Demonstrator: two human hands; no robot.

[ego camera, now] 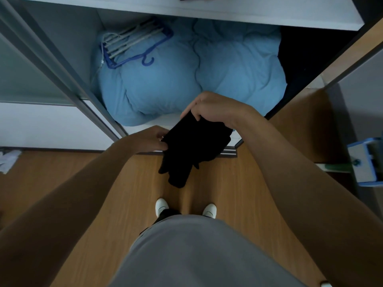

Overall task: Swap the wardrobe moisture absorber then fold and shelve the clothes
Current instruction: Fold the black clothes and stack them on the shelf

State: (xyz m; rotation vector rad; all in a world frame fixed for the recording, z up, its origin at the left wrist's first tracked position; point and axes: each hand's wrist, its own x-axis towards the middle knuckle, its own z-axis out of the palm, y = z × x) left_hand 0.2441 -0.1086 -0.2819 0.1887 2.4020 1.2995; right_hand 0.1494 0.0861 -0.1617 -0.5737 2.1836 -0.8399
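while the head camera looks straight down in front of an open wardrobe, both hands are on a black garment (194, 141) held up in the air over the wardrobe's bottom edge. the left hand (151, 139) pinches its left edge with fingers closed on the fabric, and the right hand (209, 108) grips the top corner from above, fingers curled around it. the cloth looks partly folded, flat on top with a loose end dangling down toward the wooden floor (238, 183).

behind it, the lower compartment is stuffed with a puffy light blue duvet (165, 83), and a bundle of hangers (128, 46), blue and grey-white ones, lies on top of the duvet at the back left. something dark sits at the compartment's right side, can't tell what. a white shelf (207, 13) runs across the top. below, white shoes (161, 206) and a grey shirt (196, 255). a blue and white object (364, 162) sits at the right edge, too unclear to name.
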